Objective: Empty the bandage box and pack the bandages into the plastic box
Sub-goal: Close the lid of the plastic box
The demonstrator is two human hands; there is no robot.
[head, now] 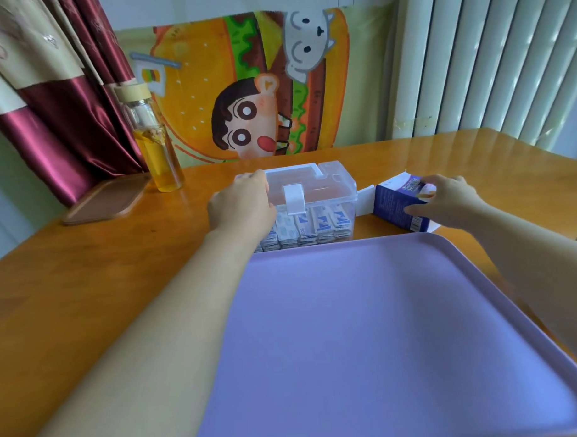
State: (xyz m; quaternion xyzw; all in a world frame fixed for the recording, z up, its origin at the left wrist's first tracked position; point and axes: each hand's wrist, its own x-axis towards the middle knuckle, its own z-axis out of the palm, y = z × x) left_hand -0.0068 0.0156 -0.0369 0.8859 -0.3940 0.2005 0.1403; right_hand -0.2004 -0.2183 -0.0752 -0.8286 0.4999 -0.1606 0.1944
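on table, left hand holds plastic box, right hand bandage box.

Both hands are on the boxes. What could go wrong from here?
1. The white latch on the clear plastic box may not be fully snapped; the left hand grips only its left end, so lifting could tip out the wrapped bandages.
2. The purple cardboard bandage box in the right hand lies with its flap open, inside hidden; leftovers could be missed.

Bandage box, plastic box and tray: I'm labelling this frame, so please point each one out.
bandage box (391, 203), head view, on its blue side panel.
plastic box (331, 184), head view, on its clear lid.
tray (382, 329), head view, on its bare purple floor.
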